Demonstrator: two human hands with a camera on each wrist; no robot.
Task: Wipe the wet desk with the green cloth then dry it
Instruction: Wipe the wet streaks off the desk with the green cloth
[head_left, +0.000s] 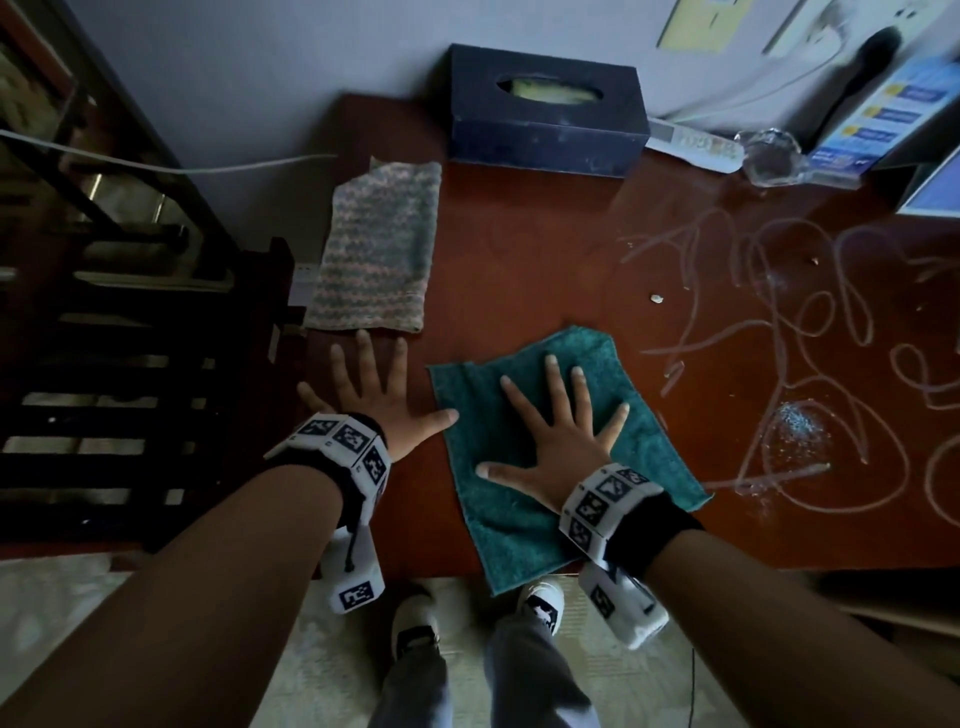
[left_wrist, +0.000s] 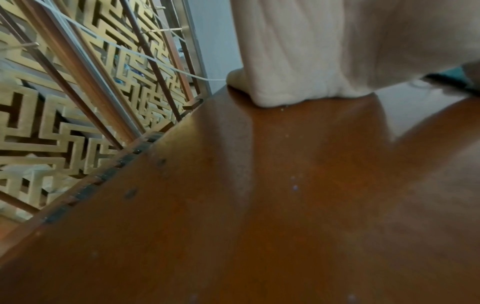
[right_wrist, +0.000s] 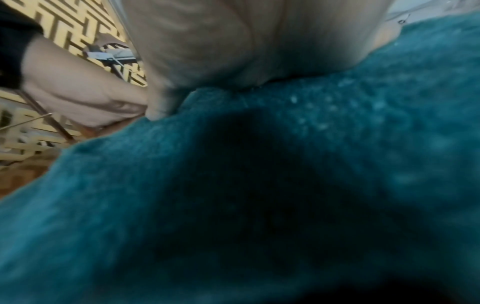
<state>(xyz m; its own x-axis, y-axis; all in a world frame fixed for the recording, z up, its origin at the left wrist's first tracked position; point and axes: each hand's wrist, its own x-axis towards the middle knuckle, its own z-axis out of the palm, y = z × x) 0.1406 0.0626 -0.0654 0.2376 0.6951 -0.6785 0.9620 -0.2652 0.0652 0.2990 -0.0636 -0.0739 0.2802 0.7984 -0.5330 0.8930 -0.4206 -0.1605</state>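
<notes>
With fingers spread wide, the right hand (head_left: 558, 441) pins the green terry cloth (head_left: 524, 519) at lower centre and the left hand (head_left: 371, 402), equally splayed, presses bare red-brown wooden desk (head_left: 519, 249), so the cloth's overhanging near corner could drag it off mid-sweep.

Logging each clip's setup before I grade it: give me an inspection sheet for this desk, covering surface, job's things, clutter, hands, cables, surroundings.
Surface: reddish-brown wooden desk, looping wet streaks and droplets on its right part, a few pale crumbs.
Job's things: green terry cloth spread flat near the front edge, one corner overhanging; striped knitted grey-pink cloth lying flat at the left rear.
Clutter: dark blue tissue box; clear glass object; leaflet stand at the right rear.
Hands: left hand flat on bare wood, fingers spread; right hand flat on the green cloth.
Cables: white cable leading off left; more white cables by the wall.
Surroundings: dark lattice screen left, pale wall behind.
</notes>
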